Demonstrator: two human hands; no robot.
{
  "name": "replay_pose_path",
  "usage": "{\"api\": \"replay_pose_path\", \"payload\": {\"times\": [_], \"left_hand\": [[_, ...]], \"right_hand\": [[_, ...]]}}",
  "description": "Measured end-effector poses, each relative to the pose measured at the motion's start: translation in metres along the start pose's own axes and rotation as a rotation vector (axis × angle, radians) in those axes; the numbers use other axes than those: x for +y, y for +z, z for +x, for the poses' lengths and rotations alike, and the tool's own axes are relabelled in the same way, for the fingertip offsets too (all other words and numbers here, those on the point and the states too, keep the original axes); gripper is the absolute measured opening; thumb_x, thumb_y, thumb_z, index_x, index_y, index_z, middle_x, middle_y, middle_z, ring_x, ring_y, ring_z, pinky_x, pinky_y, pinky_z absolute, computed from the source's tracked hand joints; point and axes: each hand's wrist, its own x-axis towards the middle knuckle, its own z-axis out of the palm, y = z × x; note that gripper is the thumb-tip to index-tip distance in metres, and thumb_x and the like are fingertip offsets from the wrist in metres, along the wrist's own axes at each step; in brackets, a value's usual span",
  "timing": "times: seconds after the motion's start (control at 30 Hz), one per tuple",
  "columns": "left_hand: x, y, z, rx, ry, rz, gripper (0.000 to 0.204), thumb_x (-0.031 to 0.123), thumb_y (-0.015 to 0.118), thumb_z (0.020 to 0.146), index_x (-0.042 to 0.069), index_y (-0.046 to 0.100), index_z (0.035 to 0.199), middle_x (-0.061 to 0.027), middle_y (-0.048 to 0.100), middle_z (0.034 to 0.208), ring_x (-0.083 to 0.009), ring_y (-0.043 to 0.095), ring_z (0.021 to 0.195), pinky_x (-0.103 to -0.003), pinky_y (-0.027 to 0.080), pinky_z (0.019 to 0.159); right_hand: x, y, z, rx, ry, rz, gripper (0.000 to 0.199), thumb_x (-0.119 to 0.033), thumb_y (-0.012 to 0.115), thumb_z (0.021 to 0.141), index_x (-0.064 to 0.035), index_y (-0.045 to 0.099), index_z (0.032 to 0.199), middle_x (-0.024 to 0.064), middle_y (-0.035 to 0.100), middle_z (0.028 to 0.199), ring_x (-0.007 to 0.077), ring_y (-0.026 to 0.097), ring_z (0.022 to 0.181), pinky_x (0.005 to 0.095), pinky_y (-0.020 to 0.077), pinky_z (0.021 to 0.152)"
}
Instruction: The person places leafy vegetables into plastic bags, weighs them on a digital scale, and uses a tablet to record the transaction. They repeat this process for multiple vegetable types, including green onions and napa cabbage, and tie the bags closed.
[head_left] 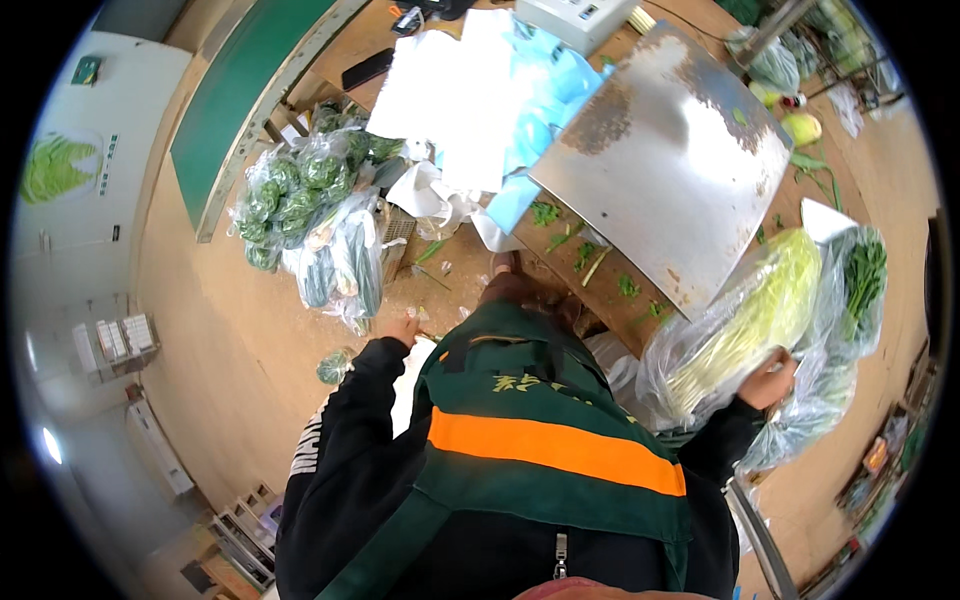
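Note:
On the right, my right hand (768,379) is closed at the edge of a clear plastic bag (655,385). Inside that bag lies a long bundle of pale yellow-green leafy stalks (750,325). My left hand (400,328) is low at my left side, its fingers curled. A white sheet-like thing (408,385) shows between that arm and my apron; whether the hand grips it I cannot make out. Beyond the left hand are bagged long green-and-white vegetables (340,265) and bagged dark leafy greens (300,195).
A stained metal plate (690,150) lies on the wooden table (610,300), with scraps of greens about it. White sheets (450,95) and blue plastic (545,90) are beside it, near a black phone (367,69). Another bag of dark greens (862,285) is at far right.

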Motion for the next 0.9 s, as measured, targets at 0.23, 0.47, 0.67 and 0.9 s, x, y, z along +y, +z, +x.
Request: {"api": "replay_pose_path", "payload": {"times": [0.23,0.47,0.67,0.9], "left_hand": [[0.118,-0.08,0.123,0.138,0.283,-0.066,0.027,0.028,0.056,0.096,0.006,0.071,0.098,-0.0164,0.07,0.078,-0.0332,0.07,0.078,-0.045,0.054,0.074],[0.081,-0.083,0.277,0.522,0.108,-0.291,0.053,0.024,0.077,0.08,-0.005,0.056,0.12,-0.026,0.058,0.111,-0.0446,0.056,0.107,-0.048,0.047,0.092],[0.087,-0.138,0.313,0.105,0.31,0.127,0.035,0.03,0.069,0.086,0.005,0.068,0.11,-0.0187,0.065,0.108,-0.0416,0.064,0.101,-0.05,0.051,0.088],[0.095,-0.19,0.324,-0.131,0.509,0.261,0.031,0.036,0.07,0.088,0.007,0.07,0.097,-0.0166,0.071,0.099,-0.0357,0.069,0.094,-0.049,0.054,0.08]], "right_hand": [[-0.306,0.01,-0.082,-0.829,-0.69,0.666,0.018,-0.007,0.062,0.082,-0.0085,0.065,0.1,0.0127,0.065,0.092,0.0349,0.063,0.085,0.045,0.0506,0.075],[-0.477,0.056,-0.099,-1.04,-0.691,0.605,0.02,-0.01,0.064,0.087,-0.0078,0.06,0.106,0.015,0.06,0.097,0.0363,0.061,0.094,0.0452,0.0492,0.079],[-0.566,0.08,-0.073,-0.982,-0.589,0.492,0.018,-0.012,0.065,0.088,-0.0046,0.06,0.104,0.0173,0.061,0.096,0.0388,0.062,0.087,0.0469,0.0504,0.074],[-0.645,0.185,-0.056,-0.57,-0.512,0.308,0.047,-0.024,0.077,0.083,0.0064,0.054,0.111,0.024,0.055,0.111,0.0428,0.053,0.106,0.0473,0.0461,0.09]]}}
